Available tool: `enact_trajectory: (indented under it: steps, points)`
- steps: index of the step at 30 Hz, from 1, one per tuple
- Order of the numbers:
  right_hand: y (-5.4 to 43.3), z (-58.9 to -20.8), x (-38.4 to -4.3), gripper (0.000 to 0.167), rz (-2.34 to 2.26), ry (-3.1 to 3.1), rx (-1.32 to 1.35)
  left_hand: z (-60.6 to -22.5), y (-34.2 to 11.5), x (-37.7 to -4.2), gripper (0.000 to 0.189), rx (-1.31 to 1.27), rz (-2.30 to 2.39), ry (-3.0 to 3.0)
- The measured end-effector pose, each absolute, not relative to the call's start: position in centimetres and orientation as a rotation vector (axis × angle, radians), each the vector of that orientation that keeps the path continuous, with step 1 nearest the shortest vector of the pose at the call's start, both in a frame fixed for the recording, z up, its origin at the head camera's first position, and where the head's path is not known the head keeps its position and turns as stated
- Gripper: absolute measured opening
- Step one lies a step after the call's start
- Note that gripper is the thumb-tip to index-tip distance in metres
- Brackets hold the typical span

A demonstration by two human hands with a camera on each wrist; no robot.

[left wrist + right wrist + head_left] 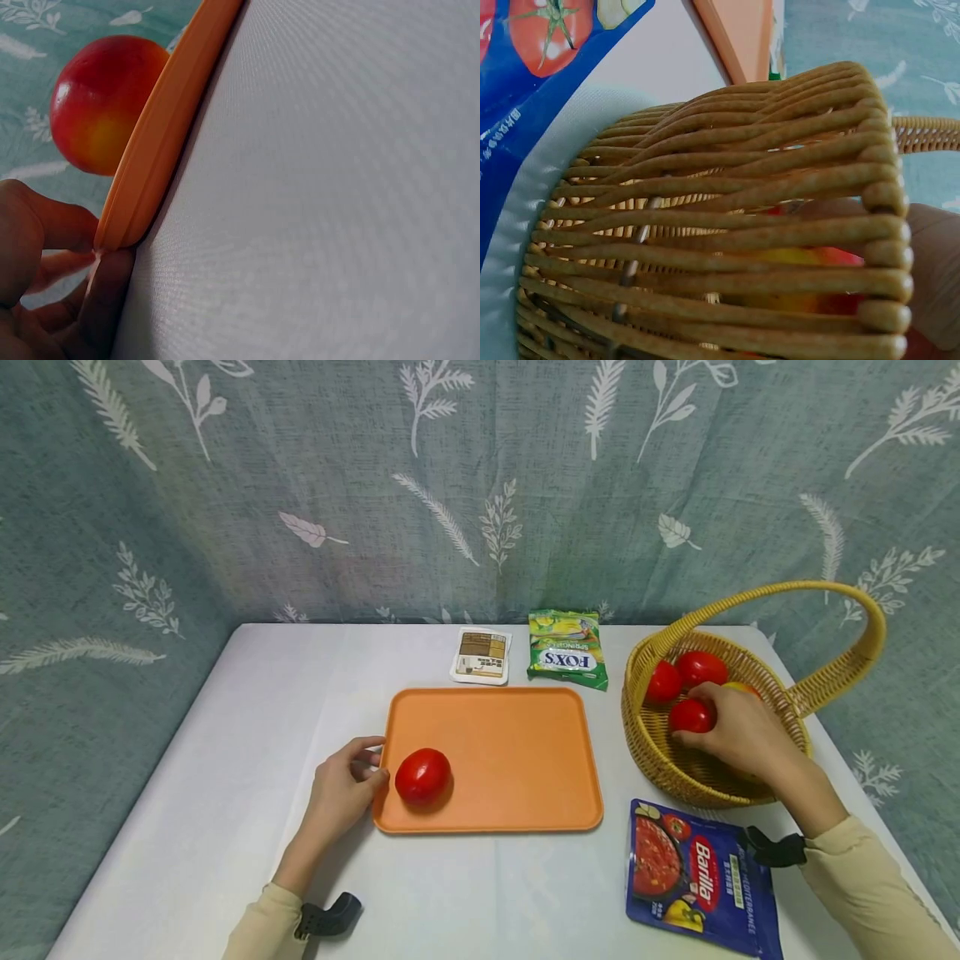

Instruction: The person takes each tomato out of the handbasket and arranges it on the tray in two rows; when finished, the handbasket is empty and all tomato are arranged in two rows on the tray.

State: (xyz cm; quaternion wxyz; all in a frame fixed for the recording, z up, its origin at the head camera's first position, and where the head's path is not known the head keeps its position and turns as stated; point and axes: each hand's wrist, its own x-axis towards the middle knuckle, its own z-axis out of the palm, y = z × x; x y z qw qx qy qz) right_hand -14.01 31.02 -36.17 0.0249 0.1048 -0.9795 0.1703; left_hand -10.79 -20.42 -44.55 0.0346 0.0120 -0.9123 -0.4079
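Note:
On the left part of the orange tray (pixel 517 756) lies a glossy red fruit (pixel 423 777); in the left wrist view this fruit (pixel 105 105) shows yellow low on its side. My left hand (pixel 341 785) pinches the tray's left rim, its fingers (pixel 64 221) at the rim in the left wrist view. Inside the wicker basket (pixel 648 760) at right, my right hand (pixel 738 727) grips a red fruit (pixel 692 716). Two more red fruits (pixel 702 668) and a partly hidden yellowish one (pixel 742 688) lie around it. Basket weave hides most of that hand in the right wrist view.
A blue Barilla pouch (pixel 701 881) lies in front of the basket. Behind the tray are a small white-edged packet (pixel 482 656) and a green Fox's bag (pixel 567 649). The basket's tall handle (pixel 780 587) arches above its right side. A patterned curtain (pixel 480 493) borders the table.

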Motion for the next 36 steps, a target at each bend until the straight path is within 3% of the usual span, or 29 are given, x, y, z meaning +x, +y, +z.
enact_trajectory:
  steps: [36]
  points:
    - [27.8,-31.3,-9.4,0.072,0.662,-2.563,0.498,-44.6,-20.6,-10.8,0.042,0.016,-1.268,-2.808]
